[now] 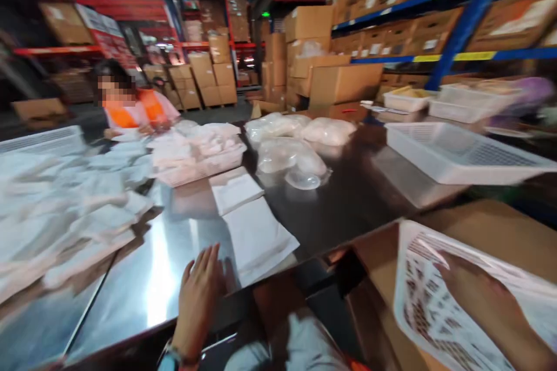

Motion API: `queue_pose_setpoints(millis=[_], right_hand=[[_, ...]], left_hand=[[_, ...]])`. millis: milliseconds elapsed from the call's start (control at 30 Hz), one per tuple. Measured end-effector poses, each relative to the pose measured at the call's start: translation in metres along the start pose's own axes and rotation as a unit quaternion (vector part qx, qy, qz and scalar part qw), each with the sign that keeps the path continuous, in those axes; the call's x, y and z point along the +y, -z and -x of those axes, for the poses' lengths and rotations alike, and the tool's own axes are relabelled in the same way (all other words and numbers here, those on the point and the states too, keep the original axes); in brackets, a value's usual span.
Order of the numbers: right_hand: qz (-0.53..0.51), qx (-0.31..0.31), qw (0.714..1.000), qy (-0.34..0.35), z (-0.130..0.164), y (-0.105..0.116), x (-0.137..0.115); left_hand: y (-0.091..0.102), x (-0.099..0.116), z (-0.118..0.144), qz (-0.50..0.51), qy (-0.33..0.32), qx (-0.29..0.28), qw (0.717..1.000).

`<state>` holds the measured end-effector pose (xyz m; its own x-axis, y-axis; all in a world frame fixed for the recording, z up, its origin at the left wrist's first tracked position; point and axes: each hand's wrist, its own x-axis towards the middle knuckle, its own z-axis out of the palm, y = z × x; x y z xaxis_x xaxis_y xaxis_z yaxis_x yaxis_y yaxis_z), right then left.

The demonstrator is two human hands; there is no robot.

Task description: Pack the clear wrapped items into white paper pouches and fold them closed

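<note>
My left hand [199, 295] lies flat, fingers apart, on the shiny metal table [174, 255] near its front edge, just left of a white flat packet [256, 237]. A second white packet [235, 188] lies behind it. My right hand [483, 295] presses on a white printed bag [435, 313] and seems to hold it over a brown cardboard box [487, 232] at the lower right.
A heap of white packets [65, 214] covers the table's left. Clear plastic bags [291, 151] lie mid-table. White plastic baskets [456, 151] stand at right. A person in an orange vest [134, 107] works at the far side. Cardboard boxes fill the shelves [391, 23] behind.
</note>
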<state>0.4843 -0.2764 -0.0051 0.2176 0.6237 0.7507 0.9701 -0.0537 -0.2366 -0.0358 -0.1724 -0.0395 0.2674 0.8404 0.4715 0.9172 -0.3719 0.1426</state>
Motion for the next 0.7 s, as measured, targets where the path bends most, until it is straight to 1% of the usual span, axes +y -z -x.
queue_pose_setpoints(millis=[33,67,100,133,167,200,267,333,400,433,467,500,533,600,667,700], right_hand=[[-0.019,-0.029,0.997,0.071,-0.008,-0.025,-0.009],[-0.034,-0.062,0.985,0.158,-0.019,-0.051,-0.025],[-0.046,-0.087,0.963,0.250,-0.030,-0.077,-0.045],[-0.051,-0.105,0.932,0.343,-0.042,-0.101,-0.070],[-0.058,-0.118,0.900,0.416,-0.054,-0.122,-0.096],[-0.084,-0.102,0.866,0.482,-0.065,-0.141,-0.123],[-0.121,-0.098,0.796,0.585,-0.082,-0.170,-0.171],[-0.155,-0.116,0.728,0.658,-0.091,-0.188,-0.203],[-0.178,-0.138,0.676,0.702,-0.094,-0.196,-0.219],[-0.185,-0.146,0.659,0.715,-0.093,-0.198,-0.221],[-0.193,-0.156,0.647,0.721,-0.090,-0.199,-0.221],[-0.200,-0.170,0.644,0.719,-0.087,-0.200,-0.218],[-0.209,-0.193,0.644,0.710,-0.082,-0.199,-0.214],[-0.247,-0.263,0.652,0.666,-0.071,-0.198,-0.205],[-0.306,-0.334,0.675,0.582,-0.057,-0.193,-0.198],[-0.340,-0.358,0.692,0.526,-0.050,-0.189,-0.196]], left_hand=[[-0.001,-0.001,-0.009,-0.033,-0.033,0.003,0.999],[-0.004,-0.002,-0.019,-0.052,-0.073,-0.002,0.996],[-0.006,-0.003,-0.029,-0.058,-0.119,-0.016,0.991],[-0.010,-0.003,-0.037,-0.056,-0.167,-0.031,0.984],[-0.013,-0.002,-0.044,-0.049,-0.211,-0.043,0.975],[-0.017,-0.002,-0.048,-0.041,-0.247,-0.055,0.967],[-0.024,0.000,-0.053,-0.028,-0.292,-0.074,0.953],[-0.030,0.000,-0.052,-0.020,-0.309,-0.093,0.946],[-0.033,-0.002,-0.049,-0.009,-0.312,-0.104,0.944],[-0.033,-0.003,-0.047,0.000,-0.312,-0.109,0.944],[-0.033,-0.004,-0.046,0.013,-0.312,-0.116,0.943],[-0.032,-0.005,-0.045,0.030,-0.312,-0.127,0.941],[-0.030,-0.006,-0.043,0.051,-0.309,-0.139,0.939],[-0.025,-0.005,-0.039,0.109,-0.290,-0.168,0.936],[-0.018,-0.002,-0.033,0.190,-0.243,-0.189,0.932],[-0.014,0.000,-0.030,0.236,-0.202,-0.192,0.931]])
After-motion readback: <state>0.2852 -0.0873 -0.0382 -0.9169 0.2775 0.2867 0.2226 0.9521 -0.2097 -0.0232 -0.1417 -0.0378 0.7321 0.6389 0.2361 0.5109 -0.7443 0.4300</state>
